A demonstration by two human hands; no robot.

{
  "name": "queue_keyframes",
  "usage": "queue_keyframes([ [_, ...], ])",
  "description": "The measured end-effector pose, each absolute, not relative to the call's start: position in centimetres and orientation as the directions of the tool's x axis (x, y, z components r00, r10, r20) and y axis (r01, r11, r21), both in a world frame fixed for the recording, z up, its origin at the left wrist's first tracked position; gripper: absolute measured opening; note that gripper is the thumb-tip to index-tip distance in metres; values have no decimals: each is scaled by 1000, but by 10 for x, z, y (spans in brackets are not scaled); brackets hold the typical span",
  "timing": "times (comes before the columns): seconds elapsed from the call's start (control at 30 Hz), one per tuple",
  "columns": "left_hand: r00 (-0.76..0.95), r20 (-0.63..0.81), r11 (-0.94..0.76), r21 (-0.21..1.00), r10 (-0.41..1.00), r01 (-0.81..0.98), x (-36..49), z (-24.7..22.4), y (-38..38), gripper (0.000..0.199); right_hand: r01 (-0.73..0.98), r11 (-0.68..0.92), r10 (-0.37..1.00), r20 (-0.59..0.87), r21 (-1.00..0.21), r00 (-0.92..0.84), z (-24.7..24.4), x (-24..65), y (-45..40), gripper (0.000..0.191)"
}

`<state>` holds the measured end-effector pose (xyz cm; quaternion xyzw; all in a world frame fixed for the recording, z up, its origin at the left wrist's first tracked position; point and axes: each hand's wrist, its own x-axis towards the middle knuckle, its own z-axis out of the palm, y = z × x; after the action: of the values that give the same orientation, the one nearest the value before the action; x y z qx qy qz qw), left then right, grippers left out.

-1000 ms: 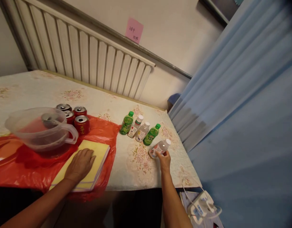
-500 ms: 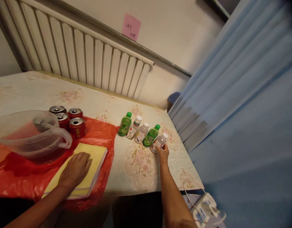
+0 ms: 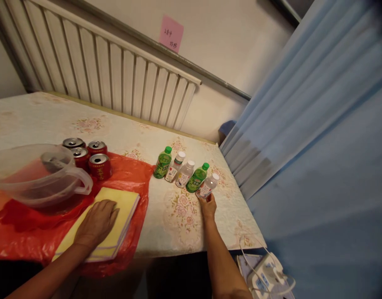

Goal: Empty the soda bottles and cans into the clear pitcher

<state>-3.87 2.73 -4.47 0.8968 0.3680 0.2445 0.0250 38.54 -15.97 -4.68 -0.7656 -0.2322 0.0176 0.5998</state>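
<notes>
On a folded yellow cloth (image 3: 125, 207) lies my left hand (image 3: 96, 220), palm down with its fingers lightly bent and nothing in its grasp. My right hand (image 3: 208, 207) is at the foot of a clear bottle with a white cap (image 3: 207, 186), thumb and fingers around its lower near side. This bottle stands at the right end of a row. Beside it are a green bottle (image 3: 197, 179), a clear bottle with a pale label (image 3: 184, 175), a slimmer white-capped bottle (image 3: 174, 168) and another green bottle (image 3: 162, 163), all upright.
A red plastic sheet (image 3: 128, 164) lies under the cloth. On the left stand a translucent jug (image 3: 32, 193) with a handle and several red cans (image 3: 100, 167). A blue curtain (image 3: 302, 166) hangs to the right; a power strip (image 3: 267, 274) sits below the table edge.
My right hand has slid down and slightly left, from the side of the end bottle to its base. The bottles and my left hand stay in place.
</notes>
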Motion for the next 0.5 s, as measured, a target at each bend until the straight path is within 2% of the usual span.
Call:
queue_keyframes([
  [0.2, 606, 417, -724, 227, 677, 652, -39, -46, 27, 36, 383, -225, 338, 297, -896, 893, -50, 384, -160, 52],
  [0.5, 603, 415, -722, 245, 682, 647, -39, -44, 26, 36, 414, -266, 352, 312, -871, 883, -49, 383, -162, 47],
])
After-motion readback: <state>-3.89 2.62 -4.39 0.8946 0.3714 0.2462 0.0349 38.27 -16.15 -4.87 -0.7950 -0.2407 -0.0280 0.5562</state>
